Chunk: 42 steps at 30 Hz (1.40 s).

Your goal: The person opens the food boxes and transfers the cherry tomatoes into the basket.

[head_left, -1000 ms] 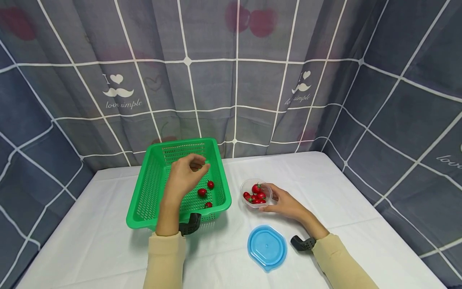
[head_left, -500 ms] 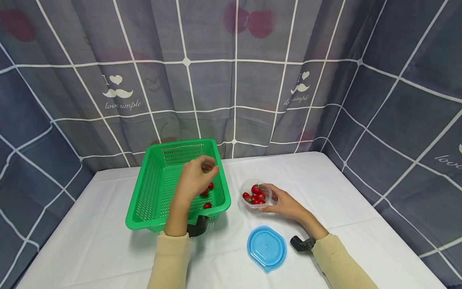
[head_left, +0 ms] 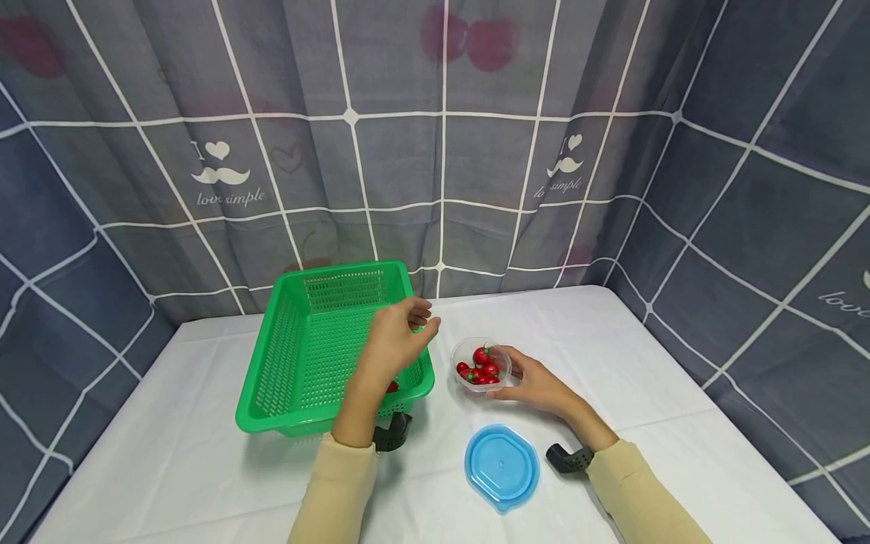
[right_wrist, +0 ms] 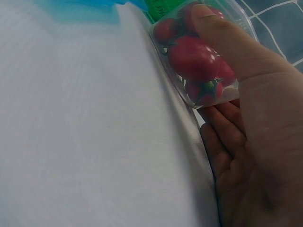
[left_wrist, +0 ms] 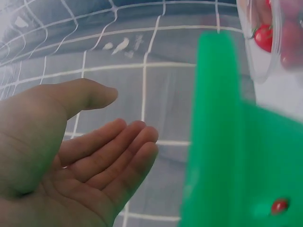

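My left hand [head_left: 397,336] hovers above the right side of the green basket [head_left: 326,340]. In the left wrist view the palm [left_wrist: 71,189] is bare, the fingers are loosely bent, and nothing lies between them and the thumb. My right hand [head_left: 537,381] grips a small clear plastic container [head_left: 465,352] from its right side, thumb at the near wall. Several red cherry tomatoes [right_wrist: 194,57] with green stems sit inside it. One tomato [left_wrist: 280,206] shows in the basket; my left arm hides part of the basket floor.
A blue lid [head_left: 503,465] lies on the white tablecloth [head_left: 421,491] in front of the container. Grey checked curtains [head_left: 401,166] stand behind the table and at both sides.
My left hand has moved right across the basket to its right rim, covering tomatoes seen earlier there. The right hand and container have stayed in place.
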Available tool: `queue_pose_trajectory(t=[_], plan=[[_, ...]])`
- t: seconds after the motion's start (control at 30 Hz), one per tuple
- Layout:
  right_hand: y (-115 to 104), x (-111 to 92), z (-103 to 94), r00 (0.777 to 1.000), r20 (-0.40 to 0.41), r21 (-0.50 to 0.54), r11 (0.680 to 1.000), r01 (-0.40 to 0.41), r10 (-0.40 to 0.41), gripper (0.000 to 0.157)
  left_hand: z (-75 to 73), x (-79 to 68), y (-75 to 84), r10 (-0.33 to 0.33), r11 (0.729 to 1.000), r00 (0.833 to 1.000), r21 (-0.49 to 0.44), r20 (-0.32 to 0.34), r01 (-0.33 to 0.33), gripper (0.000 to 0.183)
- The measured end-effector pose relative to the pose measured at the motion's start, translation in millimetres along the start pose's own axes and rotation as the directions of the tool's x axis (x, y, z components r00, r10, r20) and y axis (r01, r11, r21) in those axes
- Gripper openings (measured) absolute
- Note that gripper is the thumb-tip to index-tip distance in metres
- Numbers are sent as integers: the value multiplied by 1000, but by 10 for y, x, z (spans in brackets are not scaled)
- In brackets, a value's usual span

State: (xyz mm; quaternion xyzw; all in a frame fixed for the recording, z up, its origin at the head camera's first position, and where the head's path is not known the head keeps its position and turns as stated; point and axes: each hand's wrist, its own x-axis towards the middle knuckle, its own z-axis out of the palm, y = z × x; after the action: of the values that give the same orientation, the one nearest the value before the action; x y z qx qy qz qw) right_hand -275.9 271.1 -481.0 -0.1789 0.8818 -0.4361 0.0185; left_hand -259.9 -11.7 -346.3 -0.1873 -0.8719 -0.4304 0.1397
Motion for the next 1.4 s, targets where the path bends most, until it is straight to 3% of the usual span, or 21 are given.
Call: queue_pose_trajectory(t=[0.17,0.8,1.1,1.4], plan=[[-9,-5,0,1000,-6,-18,1000,-12,11,90,146,0,61,47,999,999,-20,24,-46,28],[-16,-19,-16,1000,0,-2,1000,-7,7,89,577,-42,148,141,987,984,62,113,-149,28],[-15,-28,-21,1000,0,-11,1000,0,0,90,747,-88,196,160,983,984,76,78,-165,30],[2,-22,-18,999,9,14,999,32,-32,85,894,-142,213,175,983,979,46,100,-180,33]])
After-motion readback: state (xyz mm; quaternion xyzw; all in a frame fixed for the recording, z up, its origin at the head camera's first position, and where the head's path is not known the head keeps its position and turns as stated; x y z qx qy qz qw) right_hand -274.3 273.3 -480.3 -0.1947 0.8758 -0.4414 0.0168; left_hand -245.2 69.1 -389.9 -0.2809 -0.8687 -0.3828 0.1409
